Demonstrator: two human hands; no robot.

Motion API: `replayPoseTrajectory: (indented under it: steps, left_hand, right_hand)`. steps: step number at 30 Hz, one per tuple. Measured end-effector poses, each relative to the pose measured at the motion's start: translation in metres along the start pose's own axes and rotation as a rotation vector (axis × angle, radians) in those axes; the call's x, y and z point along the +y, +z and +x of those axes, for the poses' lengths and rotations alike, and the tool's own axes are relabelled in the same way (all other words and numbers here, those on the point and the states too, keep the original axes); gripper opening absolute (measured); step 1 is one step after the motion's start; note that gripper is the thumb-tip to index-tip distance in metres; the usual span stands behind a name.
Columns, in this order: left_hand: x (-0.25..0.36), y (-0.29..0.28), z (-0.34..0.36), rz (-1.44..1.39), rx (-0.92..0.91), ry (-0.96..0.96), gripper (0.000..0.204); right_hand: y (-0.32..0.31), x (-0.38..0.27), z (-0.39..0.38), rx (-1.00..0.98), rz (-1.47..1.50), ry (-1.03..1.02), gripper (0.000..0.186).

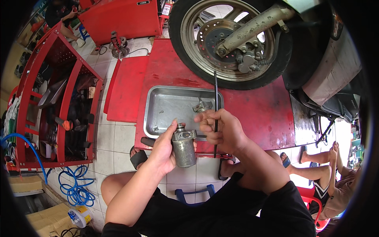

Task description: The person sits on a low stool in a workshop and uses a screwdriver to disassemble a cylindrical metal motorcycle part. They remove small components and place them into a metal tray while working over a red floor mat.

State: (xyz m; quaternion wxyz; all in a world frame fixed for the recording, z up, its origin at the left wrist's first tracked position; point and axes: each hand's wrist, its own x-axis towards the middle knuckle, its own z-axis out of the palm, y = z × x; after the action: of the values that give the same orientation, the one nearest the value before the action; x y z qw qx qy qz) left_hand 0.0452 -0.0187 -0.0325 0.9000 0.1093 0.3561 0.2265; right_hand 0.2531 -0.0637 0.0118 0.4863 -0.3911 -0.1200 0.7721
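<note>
My left hand (166,152) grips a dull grey cylindrical metal motor (184,155) upright, its flanged top and shaft upward. My right hand (221,132) has its fingers curled around a long, thin black tool (215,98), held upright just right of the motor. Behind both hands lies a steel tray (169,96) on a red platform (256,118). A smaller metal part (202,106) sits in the tray behind my right fingers, and a few small pieces (161,112) lie at its left.
A scooter's front wheel (231,81) stands behind the tray. Red tool cart (69,106) and coiled blue hose (75,183) are at left, a red cabinet (118,21) behind. One person (59,15) is at upper left, another (337,189) at right. A blue stool (195,189) is below me.
</note>
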Motion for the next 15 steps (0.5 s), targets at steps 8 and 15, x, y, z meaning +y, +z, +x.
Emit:
replayPoseTrajectory:
  steps: [8, 15]
  left_hand:
    - [0.001, 0.009, -0.006, 0.024, 0.039, 0.066, 0.041]
    - [-0.002, 0.011, -0.01, 0.11, -0.009, 0.076, 0.039]
  right_hand:
    - [0.028, 0.013, -0.014, -0.019, -1.493, -1.058, 0.04]
    - [0.019, 0.01, -0.009, -0.105, -1.481, -1.074, 0.026]
